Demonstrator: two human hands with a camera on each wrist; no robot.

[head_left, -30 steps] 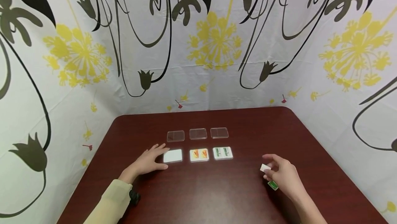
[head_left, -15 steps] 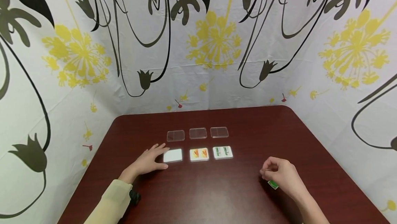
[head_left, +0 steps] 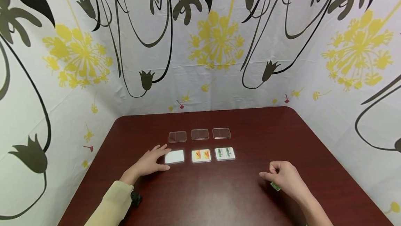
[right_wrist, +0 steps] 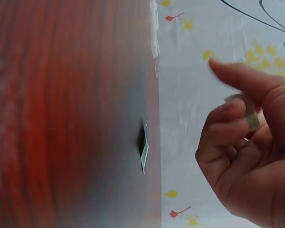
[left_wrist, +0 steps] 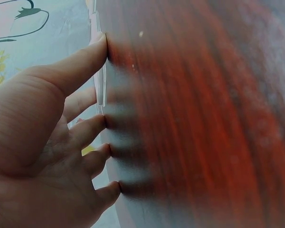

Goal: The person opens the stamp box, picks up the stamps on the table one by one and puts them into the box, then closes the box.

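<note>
My left hand (head_left: 150, 162) rests on the table with its fingers spread, around the left side of a clear case with a blank white top (head_left: 174, 156). In the left wrist view the fingertips touch the wood beside the case edge. My right hand (head_left: 287, 178) hovers over the right part of the table. Its curled fingers hold a small card (right_wrist: 251, 118), pale and greenish, mostly hidden in the palm; the thumb is stretched out apart from it. Under that hand a small green card (head_left: 275, 186) lies on the table, looking slightly bent in the right wrist view.
To the right of the white one lie a case with orange pictures (head_left: 201, 156) and one with green pictures (head_left: 225, 153). Behind them are three clear cases, the left (head_left: 177, 136), middle (head_left: 199, 134) and right (head_left: 221, 133). Patterned cloth (head_left: 213, 90) surrounds the dark red table (head_left: 203, 198).
The white-backed card between my right fingertips has gone back into the curled fingers, and the thumb has stretched out. The left hand has stayed in place.
</note>
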